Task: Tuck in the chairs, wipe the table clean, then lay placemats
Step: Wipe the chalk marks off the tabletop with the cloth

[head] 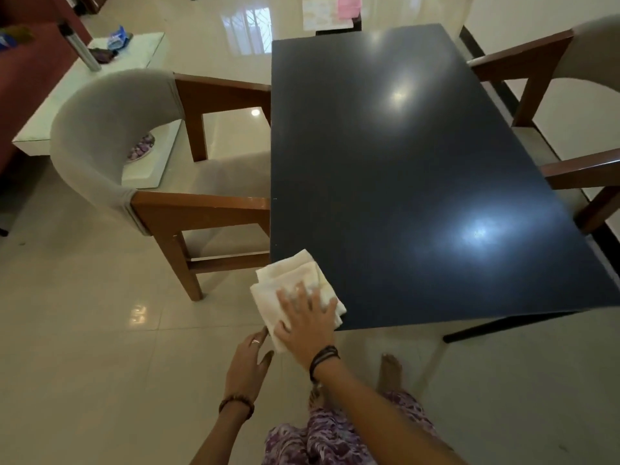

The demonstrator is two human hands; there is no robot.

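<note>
Under your flat, open right hand (307, 317) the cloth (295, 290) is soft & light; press w/ palm. Left hand (246, 364) open, holds nothing.

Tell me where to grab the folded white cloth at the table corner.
Pinch the folded white cloth at its overhanging left edge, coming from the left side: that part hangs past the dark table corner, so fingers fit underneath. The right hand presses its middle flat.
</note>
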